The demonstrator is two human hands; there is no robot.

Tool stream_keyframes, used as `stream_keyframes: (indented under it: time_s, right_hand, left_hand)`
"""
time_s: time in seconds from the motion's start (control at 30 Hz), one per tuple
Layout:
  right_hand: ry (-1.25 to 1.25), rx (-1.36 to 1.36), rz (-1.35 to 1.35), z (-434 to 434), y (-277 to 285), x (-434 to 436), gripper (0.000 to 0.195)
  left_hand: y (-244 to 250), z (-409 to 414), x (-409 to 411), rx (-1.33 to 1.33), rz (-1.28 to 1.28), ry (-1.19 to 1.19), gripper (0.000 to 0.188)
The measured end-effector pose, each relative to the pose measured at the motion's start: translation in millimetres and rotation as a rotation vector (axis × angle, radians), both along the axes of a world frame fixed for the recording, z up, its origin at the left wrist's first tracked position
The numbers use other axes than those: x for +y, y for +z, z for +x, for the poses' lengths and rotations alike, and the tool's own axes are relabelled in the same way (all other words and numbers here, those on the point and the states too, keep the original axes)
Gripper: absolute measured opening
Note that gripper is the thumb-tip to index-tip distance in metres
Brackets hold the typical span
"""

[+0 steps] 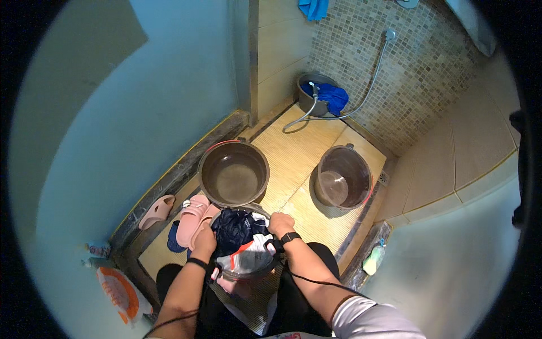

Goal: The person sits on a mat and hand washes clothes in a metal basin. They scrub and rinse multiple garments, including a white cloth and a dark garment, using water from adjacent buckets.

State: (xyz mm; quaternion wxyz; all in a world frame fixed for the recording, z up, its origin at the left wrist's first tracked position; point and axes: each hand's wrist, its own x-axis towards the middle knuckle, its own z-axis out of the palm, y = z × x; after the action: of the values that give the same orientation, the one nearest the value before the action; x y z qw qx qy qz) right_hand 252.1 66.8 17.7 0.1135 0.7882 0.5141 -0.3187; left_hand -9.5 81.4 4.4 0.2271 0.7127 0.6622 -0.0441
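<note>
Between my knees stands a bucket (257, 207) filled with clothes. A crumpled navy garment (238, 231) lies at its far side, and a grey and white garment with orange trim (250, 258) at the near side. My left hand (204, 241) grips the bucket's left rim, close to a pair of pink slippers (191, 223). Over on the right rim, my right hand (280, 224) is closed in a fist. Both wrists carry black bands with cords. The lower part of the bucket is mostly hidden by the clothes and my arms.
A wide brown bucket (203, 173) holding water stands just beyond. Another bucket (368, 178), with a little water, is at right. In the far corner a bucket (305, 101) holds blue cloth (334, 96) and a shower head (314, 89) on its hose (376, 72). Raised curbs (186, 163) border the ribbed floor.
</note>
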Motion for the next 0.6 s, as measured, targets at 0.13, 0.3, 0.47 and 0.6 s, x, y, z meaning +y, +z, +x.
stream_keyframes:
  time_s: [0.13, 0.3, 0.47, 0.6]
  right_hand:
    - [-0.143, 0.046, 0.003, 28.5, 4.7, -16.1, 0.029]
    - [-0.356, -0.03, -0.048, 67.0, -2.7, -24.4, 0.031]
    - [-0.475, -0.159, -0.119, 95.5, -13.7, -37.0, 0.026]
    - [-0.498, -0.212, -0.083, 99.6, -15.0, -58.1, 0.025]
  left_hand:
    - [18.0, 26.5, 10.6, -0.004, -0.095, -0.148, 0.034]
    - [-19.2, 64.6, 8.0, -0.144, 0.041, -0.237, 0.027]
    - [-13.9, 110.5, 23.2, -0.277, 0.016, -0.374, 0.028]
    - [-23.8, 122.9, 38.4, -0.366, 0.057, -0.484, 0.026]
